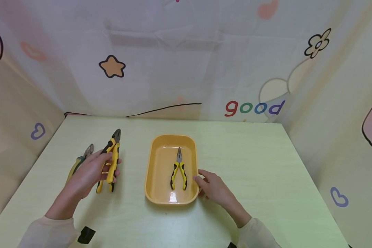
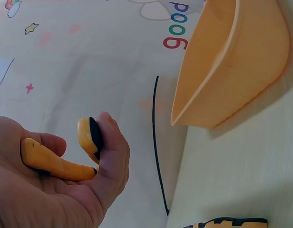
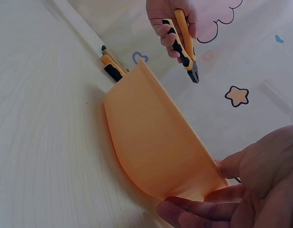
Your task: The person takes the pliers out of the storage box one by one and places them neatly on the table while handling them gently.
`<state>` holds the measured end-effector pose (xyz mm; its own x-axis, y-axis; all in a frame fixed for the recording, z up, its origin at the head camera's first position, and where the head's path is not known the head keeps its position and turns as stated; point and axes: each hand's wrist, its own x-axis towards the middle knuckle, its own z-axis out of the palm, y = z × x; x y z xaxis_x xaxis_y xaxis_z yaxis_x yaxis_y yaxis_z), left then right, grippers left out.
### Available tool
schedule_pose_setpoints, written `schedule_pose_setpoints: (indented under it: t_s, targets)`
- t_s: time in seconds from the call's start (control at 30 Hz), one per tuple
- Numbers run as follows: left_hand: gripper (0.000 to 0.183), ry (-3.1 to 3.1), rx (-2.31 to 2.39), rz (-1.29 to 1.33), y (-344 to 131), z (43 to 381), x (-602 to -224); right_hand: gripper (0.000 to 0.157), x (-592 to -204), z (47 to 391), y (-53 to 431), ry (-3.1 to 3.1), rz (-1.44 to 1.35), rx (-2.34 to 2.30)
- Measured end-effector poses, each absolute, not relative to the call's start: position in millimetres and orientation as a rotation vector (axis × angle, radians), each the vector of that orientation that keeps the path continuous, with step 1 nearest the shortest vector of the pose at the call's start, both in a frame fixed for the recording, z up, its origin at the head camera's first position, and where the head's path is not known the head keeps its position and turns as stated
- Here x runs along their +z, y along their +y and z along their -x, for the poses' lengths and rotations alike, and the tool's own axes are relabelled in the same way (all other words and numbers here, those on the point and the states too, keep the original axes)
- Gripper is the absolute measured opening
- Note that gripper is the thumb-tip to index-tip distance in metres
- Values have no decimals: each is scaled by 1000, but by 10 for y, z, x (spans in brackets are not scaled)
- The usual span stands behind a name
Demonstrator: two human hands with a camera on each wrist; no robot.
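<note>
My left hand (image 1: 88,172) grips yellow-and-black combination pliers (image 1: 114,162) above the table, their dark head pointing away from me and the handles spread. Beneath that hand, the yellow-and-black handles (image 1: 100,186) of another tool lie on the table; its head is hidden. Diagonal-looking pliers with green-and-yellow handles (image 1: 71,170) lie to the left, partly covered by the hand. A yellow-orange tray (image 1: 152,165) holds needle-nose pliers (image 1: 179,156), tips facing away. At the tray's right side, my right hand (image 1: 215,187) pinches the wall, thumb at the rim (image 3: 199,147) and fingers outside.
The pale wooden table (image 1: 251,155) extends to the right of the tray. Behind it hangs a printed cloth (image 1: 179,69) with a star and the word "good", and cloth also hangs along both sides.
</note>
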<state>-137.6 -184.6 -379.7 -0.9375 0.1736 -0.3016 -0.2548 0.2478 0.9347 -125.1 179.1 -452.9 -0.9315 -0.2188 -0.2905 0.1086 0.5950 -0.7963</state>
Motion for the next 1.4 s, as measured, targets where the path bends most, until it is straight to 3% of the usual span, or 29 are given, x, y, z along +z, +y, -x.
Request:
schedule_pose_setpoints:
  t_s: [1.4]
  targets:
    - [51,2261,1617,141,-1735,1386,-3997,41,-4571,1253,1814,2451,111,-1290]
